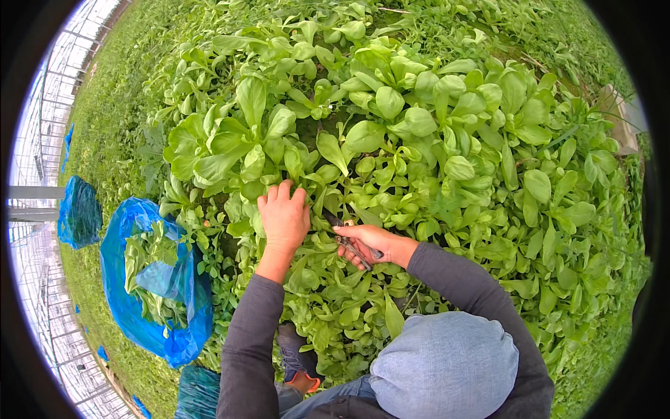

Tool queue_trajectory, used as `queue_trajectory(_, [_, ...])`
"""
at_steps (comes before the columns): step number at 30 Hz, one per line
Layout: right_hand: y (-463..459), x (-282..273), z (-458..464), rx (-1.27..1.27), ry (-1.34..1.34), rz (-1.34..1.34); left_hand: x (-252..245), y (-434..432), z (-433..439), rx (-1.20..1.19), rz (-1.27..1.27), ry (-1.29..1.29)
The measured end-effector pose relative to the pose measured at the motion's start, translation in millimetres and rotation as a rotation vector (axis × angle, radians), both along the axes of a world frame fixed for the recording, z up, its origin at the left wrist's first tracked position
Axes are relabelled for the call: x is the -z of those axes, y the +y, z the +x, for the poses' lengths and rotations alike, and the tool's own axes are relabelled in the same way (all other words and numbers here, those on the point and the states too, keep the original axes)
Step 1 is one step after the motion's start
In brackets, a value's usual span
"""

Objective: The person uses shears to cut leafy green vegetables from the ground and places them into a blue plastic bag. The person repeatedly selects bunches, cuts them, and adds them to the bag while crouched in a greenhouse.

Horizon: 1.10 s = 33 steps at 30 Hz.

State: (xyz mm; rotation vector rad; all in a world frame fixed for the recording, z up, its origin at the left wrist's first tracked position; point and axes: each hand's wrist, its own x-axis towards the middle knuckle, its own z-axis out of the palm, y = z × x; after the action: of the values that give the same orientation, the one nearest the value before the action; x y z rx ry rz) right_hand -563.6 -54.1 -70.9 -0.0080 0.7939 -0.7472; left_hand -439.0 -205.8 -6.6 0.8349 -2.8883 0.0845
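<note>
My left hand point(285, 216) is curled at the base of a large leafy green plant point(230, 144), its fingertips partly lost among the leaves. In my right hand point(372, 243) is a pair of dark metal shears point(361, 255). Their handles lie in my palm and fingers, and the dark blade end points up and left into the foliage, close to my left hand. Where the blades meet the plant is hidden. More broad-leaved green plants point(413, 115) crowd around both hands.
To the left stands an open blue plastic bag point(118, 283) with cut leaves point(157, 309) in it. Bundled blue-green bags point(79, 212) lie beyond it, another point(198, 393) near my shoe point(296, 351). A denim-blue cap point(445, 364) fills the lower right. A block point(617, 120) sits at far right.
</note>
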Motion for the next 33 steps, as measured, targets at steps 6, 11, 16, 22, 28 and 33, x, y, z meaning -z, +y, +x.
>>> queue_trajectory(6, [17.3, -6.5, -0.3, 0.020, -0.038, 0.056, 1.4, -2.5, 21.8, -0.112, 0.124, 0.138])
queue_trajectory(11, [-3.2, -1.2, 0.2, -0.006, -0.049, 0.079, -4.8, 12.8, 9.8, 0.047, -0.013, 0.035])
queue_trajectory(16, [-3.4, -1.8, 6.6, 0.060, 0.069, 0.016, -3.2, -6.9, 9.6, 0.025, -0.032, 0.064])
queue_trajectory(22, [-1.3, 1.8, -3.4, -0.030, -0.087, -0.099, -3.1, -13.5, 41.7, 0.111, 0.022, 0.193])
queue_trajectory(28, [-39.5, 7.5, -4.3, -0.052, -0.073, -0.077, -1.2, -15.9, 44.9, 0.165, 0.121, 0.192])
queue_trajectory(33, [-35.6, -3.2, -2.5, 0.031, 0.213, -0.095, 6.2, -17.4, 52.2, 0.010, 0.346, 0.367])
